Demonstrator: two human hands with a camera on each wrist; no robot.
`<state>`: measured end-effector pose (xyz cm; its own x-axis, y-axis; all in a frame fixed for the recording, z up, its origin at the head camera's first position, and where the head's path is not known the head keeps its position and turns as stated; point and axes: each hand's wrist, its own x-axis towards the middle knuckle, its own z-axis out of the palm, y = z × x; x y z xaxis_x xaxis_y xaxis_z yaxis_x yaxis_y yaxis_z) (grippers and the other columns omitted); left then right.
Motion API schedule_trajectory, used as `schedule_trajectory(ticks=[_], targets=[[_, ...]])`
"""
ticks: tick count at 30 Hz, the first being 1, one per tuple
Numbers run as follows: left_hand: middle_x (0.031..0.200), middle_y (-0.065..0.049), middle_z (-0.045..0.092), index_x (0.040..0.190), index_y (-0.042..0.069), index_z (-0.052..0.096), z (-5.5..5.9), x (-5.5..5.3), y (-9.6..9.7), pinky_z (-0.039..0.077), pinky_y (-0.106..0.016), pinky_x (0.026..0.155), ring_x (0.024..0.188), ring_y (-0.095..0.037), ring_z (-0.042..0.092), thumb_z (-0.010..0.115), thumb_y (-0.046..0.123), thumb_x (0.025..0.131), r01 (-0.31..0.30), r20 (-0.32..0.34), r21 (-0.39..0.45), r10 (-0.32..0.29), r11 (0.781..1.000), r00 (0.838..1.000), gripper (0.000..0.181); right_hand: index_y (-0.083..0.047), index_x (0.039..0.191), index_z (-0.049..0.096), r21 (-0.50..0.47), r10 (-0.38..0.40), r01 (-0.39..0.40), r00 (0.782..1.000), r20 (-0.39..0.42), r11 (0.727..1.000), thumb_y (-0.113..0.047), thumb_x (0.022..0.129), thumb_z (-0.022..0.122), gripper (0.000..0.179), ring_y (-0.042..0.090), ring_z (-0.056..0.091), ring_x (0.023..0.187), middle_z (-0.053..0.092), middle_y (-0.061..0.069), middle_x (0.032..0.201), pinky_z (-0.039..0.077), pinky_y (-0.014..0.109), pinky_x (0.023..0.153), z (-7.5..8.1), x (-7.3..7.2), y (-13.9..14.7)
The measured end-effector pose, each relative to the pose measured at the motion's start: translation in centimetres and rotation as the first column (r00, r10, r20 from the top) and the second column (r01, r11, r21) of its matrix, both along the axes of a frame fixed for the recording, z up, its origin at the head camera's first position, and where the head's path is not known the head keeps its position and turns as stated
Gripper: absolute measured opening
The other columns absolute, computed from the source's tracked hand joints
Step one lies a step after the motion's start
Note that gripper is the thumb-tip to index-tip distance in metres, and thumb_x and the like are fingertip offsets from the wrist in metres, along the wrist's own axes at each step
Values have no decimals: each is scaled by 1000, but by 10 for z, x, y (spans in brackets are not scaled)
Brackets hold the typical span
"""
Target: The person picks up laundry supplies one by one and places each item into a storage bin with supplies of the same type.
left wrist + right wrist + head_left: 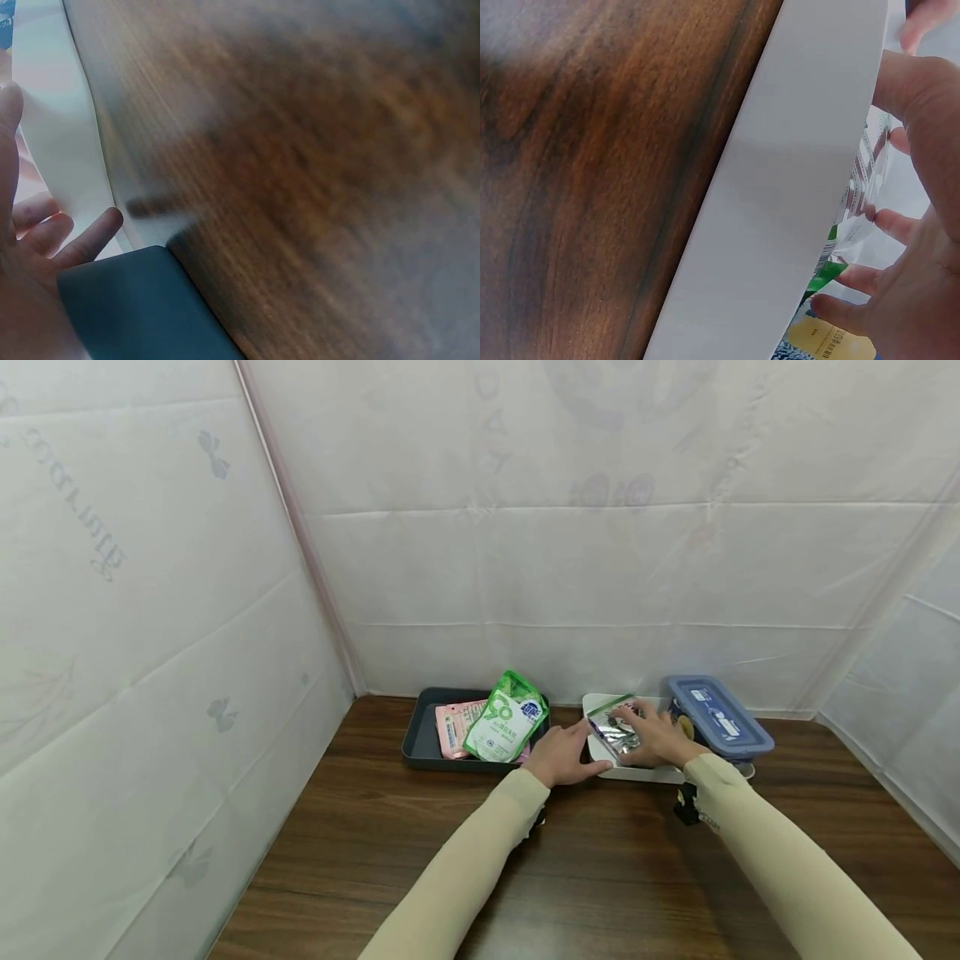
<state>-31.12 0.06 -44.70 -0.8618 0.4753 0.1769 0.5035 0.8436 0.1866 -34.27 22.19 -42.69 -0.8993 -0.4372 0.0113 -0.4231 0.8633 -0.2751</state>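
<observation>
A white tray (645, 774) stands at the back right of the table. In it lies a silver packet (619, 739) with a green edge and dark print. My right hand (654, 735) reaches over the tray and grips this packet, thumb at its near side and fingers across it; in the right wrist view several fingertips (870, 213) touch the shiny film. My left hand (558, 754) is at the tray's left end, fingers extended and thumb out by the near corner. It holds nothing. In the left wrist view its fingers (94, 234) lie beside the white wall.
Left of my left hand stands a dark grey tray (422, 743) with a green-and-white pouch (504, 727) over pink packets (452, 729). A box with a blue lid (720, 714) sits at the white tray's right end. A yellow-labelled packet (829, 339) shows beside my right fingers. White sheeting (600, 568) walls the table.
</observation>
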Motion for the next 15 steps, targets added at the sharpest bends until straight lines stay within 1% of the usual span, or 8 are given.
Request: schedule_trajectory(ticks=[6,15], targets=[[135,-3,65,152,16,48,0,0,1,53,-33,96,114,-23,65,54,70,96,-8,19,-13,9,1000,1000,78,-18,154,40,11,-10,9,999,40,1000,-33,87,83,81,76,25,129,17,34,159,26,88,95,-2,0,0],[142,-2,61,155,17,45,-1,-1,2,50,-34,103,122,-24,62,53,71,96,-27,27,-32,28,999,999,81,-17,157,35,34,-12,9,997,74,999,-35,90,80,83,76,23,131,11,37,160,27,85,99,-3,0,0]])
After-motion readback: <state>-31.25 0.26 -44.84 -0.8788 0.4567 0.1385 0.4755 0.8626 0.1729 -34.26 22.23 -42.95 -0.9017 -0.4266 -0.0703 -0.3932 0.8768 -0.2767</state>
